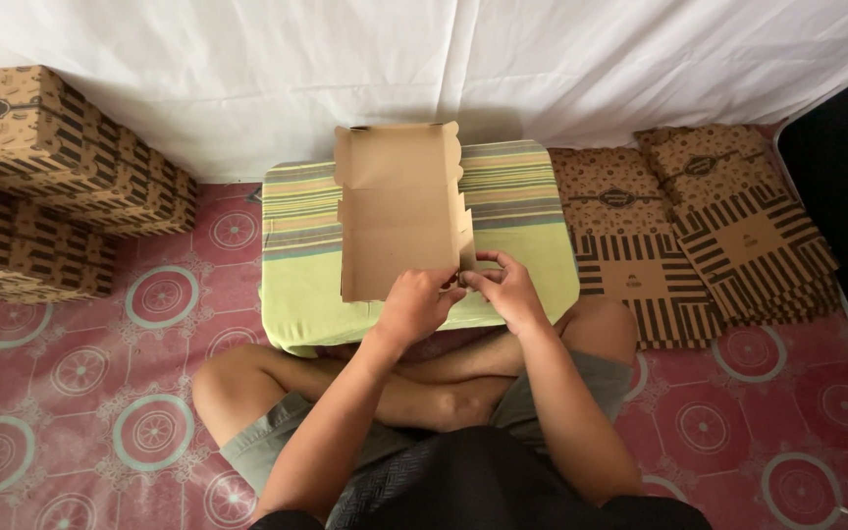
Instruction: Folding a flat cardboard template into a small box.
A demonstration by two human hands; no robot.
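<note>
The fingers of the left hand (416, 302) curl onto the near edge of a plain brown, half-folded cardboard box blank (399, 211), pinching it at its near right corner. The fingers of the right hand (507, 287) close on a small side flap at that same corner, touching the left fingertips. The blank lies on a low worktop covered in a green striped cloth (522, 211), reaching from its far edge to its near edge, left of the middle. Right of the worktop, flat printed brown blanks (699, 231) are stacked on the red patterned floor (80, 393); folded printed boxes (41, 177) are piled at the left.
</note>
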